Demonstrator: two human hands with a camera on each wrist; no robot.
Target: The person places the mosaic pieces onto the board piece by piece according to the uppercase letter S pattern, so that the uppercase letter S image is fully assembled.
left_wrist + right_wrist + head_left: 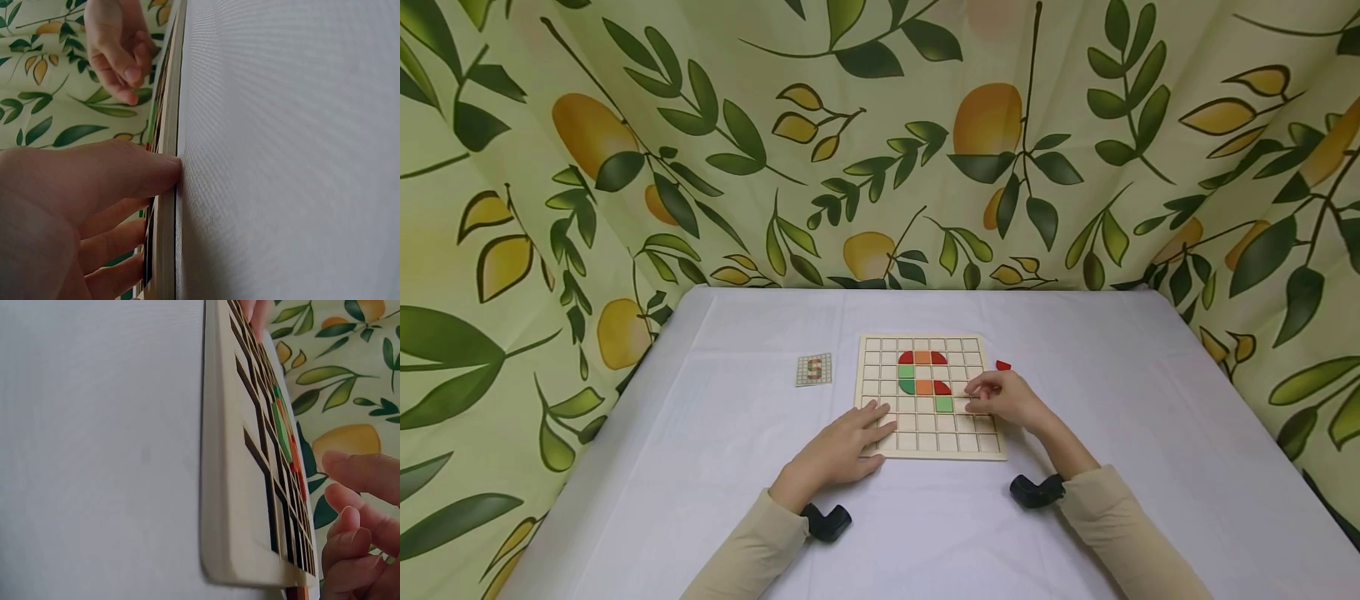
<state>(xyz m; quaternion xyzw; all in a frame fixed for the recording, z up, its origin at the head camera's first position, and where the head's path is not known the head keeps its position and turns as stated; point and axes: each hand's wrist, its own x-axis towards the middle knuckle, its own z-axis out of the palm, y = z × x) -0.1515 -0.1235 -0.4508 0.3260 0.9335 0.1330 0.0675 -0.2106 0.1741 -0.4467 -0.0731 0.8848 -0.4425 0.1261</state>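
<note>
A wooden grid board (938,444) lies on the table with several coloured tiles set in its squares. Red quarter-rounds (938,358), orange squares (923,387), green squares (943,404) and a dark green quarter-round (907,387) form a winding shape. My left hand (842,446) rests on the board's near left corner, fingers spread on top, thumb (150,172) against the front edge. Over the right side of the board, my right hand (1003,398) hovers with fingers loosely bent; in the right wrist view nothing shows between its fingertips. A loose red piece (1003,365) lies just beyond it.
Left of the board lies a small card (814,369) printed with a grid and coloured shape. White cloth (730,400) covers the table. A leaf-patterned curtain (880,150) hangs behind and at both sides. Black wrist devices (827,523) are on both wrists.
</note>
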